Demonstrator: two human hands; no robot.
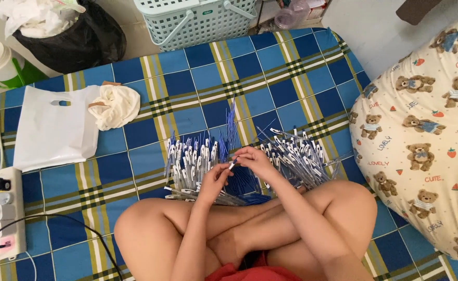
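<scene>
Blue-and-white pen (232,164), slim, pinched between both hands: left hand (214,180), right hand (254,160), above pen piles (192,161).

Two bare arms, no sleeves, no watch, no bracelet. Left hand (213,179) and right hand (254,160) bare too, no rings to be made out, nails short and plain. Bare legs (151,229), knees uncovered. Red cloth of shorts (255,274) at the near edge, mostly cut off.
</scene>
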